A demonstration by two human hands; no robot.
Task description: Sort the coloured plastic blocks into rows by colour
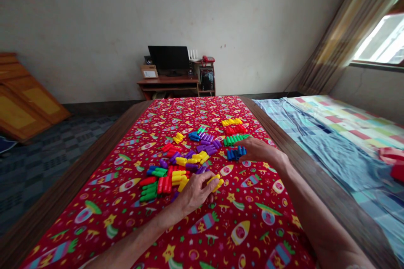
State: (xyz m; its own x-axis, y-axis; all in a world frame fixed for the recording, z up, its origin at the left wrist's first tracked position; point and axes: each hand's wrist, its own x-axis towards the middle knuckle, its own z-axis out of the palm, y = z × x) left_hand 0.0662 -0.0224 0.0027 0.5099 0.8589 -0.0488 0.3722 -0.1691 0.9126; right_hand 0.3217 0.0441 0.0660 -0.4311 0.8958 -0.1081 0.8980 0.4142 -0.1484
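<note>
My left hand (198, 191) is closed on yellow toy blocks (217, 182), rounded plastic pieces, just above the red cloth. To its left lies a loose heap of matching blocks, with red blocks (164, 185), green blocks (149, 192), purple blocks (208, 147) and more yellow ones. My right hand (260, 151) is at the right end of a row of blue toy blocks (236, 153), its thumb and fingers around that end. Behind the blue row are a green row (235, 139), a red row (235, 129) and a yellow row (232, 122). The right fingertips are partly hidden.
A red patterned cloth (240, 201) covers the table, whose brown wooden edge (303, 168) shows. On the right is a bed (334, 147) with a checked cover. Against the wall stands a desk (170, 80) with a monitor (168, 59). A wooden cabinet (28, 96) stands left.
</note>
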